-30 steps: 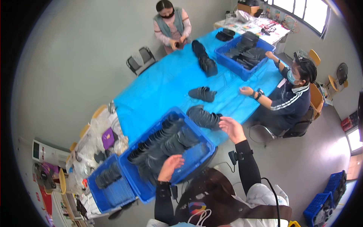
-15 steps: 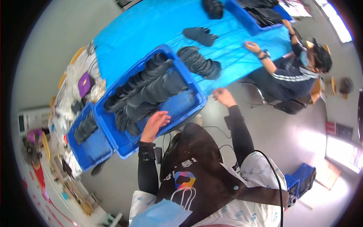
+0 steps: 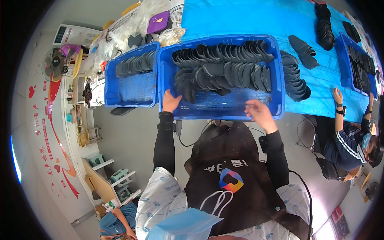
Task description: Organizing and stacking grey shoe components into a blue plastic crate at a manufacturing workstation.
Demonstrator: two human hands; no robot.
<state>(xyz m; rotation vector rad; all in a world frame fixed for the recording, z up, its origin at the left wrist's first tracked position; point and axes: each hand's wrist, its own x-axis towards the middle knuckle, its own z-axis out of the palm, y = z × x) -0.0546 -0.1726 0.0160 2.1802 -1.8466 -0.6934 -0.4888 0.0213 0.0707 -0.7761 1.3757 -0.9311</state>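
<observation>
dark insole-like pieces (image 3: 246,75): stacked rows inside blue crate (image 3: 216,114), long axis left-right, beyond both hands | left grip (image 3: 171,101): nearer, thumb spread, rim contact unclear | right grip (image 3: 260,114): near-side rim, loosely curled, nothing held

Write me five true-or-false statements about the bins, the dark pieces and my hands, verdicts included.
1. The left hand is near the left end of the large blue bin. True.
2. The right hand is at that bin's far rim. False: it is at the near side, toward the right end.
3. The smaller blue bin is left of the large one. True.
4. Every dark piece is inside a bin. False: a curved stack lies on the blue table cover.
5. The smaller bin holds dark pieces. True.
</observation>
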